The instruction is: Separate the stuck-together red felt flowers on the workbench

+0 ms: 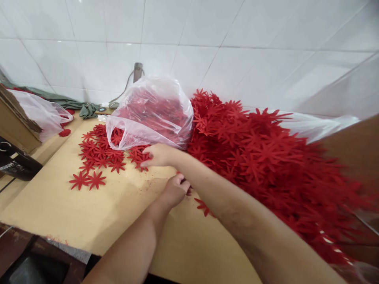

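Observation:
My right hand reaches leftward over the table, its thumb and fingers apart at a small group of red flower-shaped cut-outs in front of a plastic bag. Nearer to me, my left hand is closed, with fingers curled and bits of red showing at its edge. What it holds looks like a red flower cut-out but is mostly hidden by the hand and my right forearm. One loose cut-out lies partly under that forearm. The translucent bag is full of red pieces.
A big heap of red flower cut-outs covers the right side of the wooden table. More cut-outs lie at left. A black cylinder, a cardboard box and green cloth are farther left. White tiles rise behind.

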### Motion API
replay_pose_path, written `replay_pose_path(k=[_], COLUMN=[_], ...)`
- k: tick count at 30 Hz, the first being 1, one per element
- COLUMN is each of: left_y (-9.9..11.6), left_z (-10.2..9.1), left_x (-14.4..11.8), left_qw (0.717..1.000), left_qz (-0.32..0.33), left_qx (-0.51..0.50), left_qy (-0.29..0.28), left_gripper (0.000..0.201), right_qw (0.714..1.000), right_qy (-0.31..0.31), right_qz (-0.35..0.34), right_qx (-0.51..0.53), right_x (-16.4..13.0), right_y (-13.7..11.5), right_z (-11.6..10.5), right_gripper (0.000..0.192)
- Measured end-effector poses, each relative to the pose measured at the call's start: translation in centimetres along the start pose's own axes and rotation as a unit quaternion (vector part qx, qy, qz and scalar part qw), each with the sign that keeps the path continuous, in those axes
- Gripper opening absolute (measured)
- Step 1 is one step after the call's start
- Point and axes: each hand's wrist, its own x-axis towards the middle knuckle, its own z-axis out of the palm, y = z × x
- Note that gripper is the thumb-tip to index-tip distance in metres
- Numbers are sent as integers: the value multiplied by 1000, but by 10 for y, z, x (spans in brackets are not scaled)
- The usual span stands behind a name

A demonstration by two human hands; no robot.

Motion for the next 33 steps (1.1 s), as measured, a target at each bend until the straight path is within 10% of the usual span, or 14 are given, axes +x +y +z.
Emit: replay_pose_path(k=[8, 13, 25, 33], left_y=[21, 21, 39, 54], left_z=[7, 3, -23, -51], left_x=[-10, -7, -3, -11], left_qw=[998, 996, 941, 897], left_qz=[-53, -74, 61, 57], left_qx=[3, -39, -271, -429], left_qy=[26, 29, 196, 93], left_gripper=[7, 8, 35, 86], right_qw=[898, 884, 862, 868], right_qy=[415, 381, 480, 474], right_qz=[145, 267, 158, 147], right_qx=[10, 53, 27, 2], right_x=[91, 138, 95, 33], right_y=[72, 91, 86, 53], right_z=[-117, -109, -95, -97], right_gripper=[54, 49, 46, 38])
